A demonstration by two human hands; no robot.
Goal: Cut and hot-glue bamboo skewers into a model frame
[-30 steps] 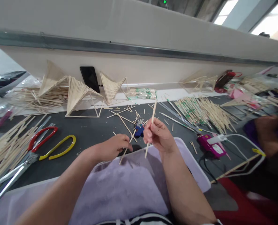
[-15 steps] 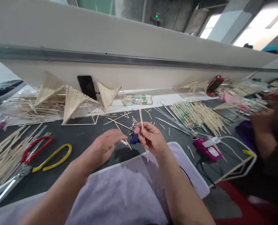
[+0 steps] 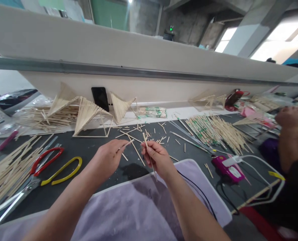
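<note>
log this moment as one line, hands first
left hand: holds thin stick | right hand: holds second stick | sticks: apart | left side: open scissors

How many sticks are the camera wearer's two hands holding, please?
2 visible: the left hand holds one stick, and the right hand holds a slanted stick. The hands may hide more.

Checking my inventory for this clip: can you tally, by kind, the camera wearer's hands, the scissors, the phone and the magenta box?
Hands: 2 (left hand, right hand), each holding a stick
Scissors: 1
Black phone: 1
Magenta box: 1
Total: 5
</note>
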